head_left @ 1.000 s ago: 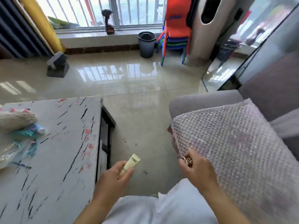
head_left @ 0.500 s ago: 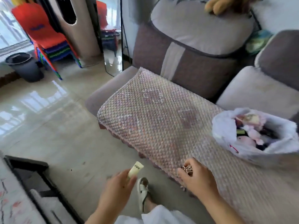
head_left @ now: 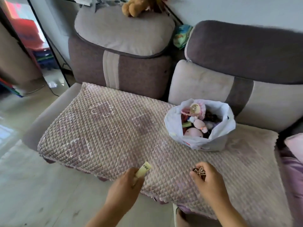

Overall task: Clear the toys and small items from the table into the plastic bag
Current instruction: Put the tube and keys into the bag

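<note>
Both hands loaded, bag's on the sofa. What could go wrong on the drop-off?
1. The plastic bag stands unsupported on the quilted sofa cover, its mouth already heaped with soft toys; a tossed item may bounce out or tip it.
2. The right hand grips a bunch of small metal clips; loose ones may scatter over the cover or fall to the floor.
3. The left hand holds the small tube by its lower end only, so it could slip.

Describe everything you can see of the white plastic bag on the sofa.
The white plastic bag is thin and crinkled, with small red and dark print marks. It stands upright with its mouth wide open on the quilted cover, close to the backrest. Soft toys fill it, a pink-bonneted doll on top. Neither hand touches it.
</note>
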The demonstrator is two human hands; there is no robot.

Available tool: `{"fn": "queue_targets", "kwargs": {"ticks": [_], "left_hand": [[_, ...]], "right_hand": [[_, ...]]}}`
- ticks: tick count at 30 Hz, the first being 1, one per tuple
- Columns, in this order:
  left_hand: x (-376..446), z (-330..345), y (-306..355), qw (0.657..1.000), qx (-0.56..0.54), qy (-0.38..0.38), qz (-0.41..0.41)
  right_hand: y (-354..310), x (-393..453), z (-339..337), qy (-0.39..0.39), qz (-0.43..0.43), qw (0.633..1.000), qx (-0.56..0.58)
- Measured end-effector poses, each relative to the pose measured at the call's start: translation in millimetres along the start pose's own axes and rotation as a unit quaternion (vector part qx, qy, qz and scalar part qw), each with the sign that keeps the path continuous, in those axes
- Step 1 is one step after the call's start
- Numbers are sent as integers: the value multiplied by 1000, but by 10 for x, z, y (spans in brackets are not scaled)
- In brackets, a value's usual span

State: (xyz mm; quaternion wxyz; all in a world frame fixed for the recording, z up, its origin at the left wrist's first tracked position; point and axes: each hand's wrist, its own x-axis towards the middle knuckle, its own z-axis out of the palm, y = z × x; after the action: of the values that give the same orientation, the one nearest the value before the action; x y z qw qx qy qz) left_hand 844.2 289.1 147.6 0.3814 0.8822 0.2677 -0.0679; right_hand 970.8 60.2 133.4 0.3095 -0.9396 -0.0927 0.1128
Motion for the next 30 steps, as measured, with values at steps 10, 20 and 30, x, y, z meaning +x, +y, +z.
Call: {"fn": "queue_targets", "kwargs": {"ticks": [10, 20, 30], "left_hand": [[1709, 1093, 1625, 994, 34, -56, -82], [3022, 2136, 2260, 989, 48, -94, -99], [3614, 2747, 2526, 984, 83, -116, -108]], "right_hand": [[978, 1787, -820, -31, 29, 999, 14], [1551, 3299, -567, -56, -8, 998, -3], [1847, 3655, -503, -16, 3, 999, -45]]}}
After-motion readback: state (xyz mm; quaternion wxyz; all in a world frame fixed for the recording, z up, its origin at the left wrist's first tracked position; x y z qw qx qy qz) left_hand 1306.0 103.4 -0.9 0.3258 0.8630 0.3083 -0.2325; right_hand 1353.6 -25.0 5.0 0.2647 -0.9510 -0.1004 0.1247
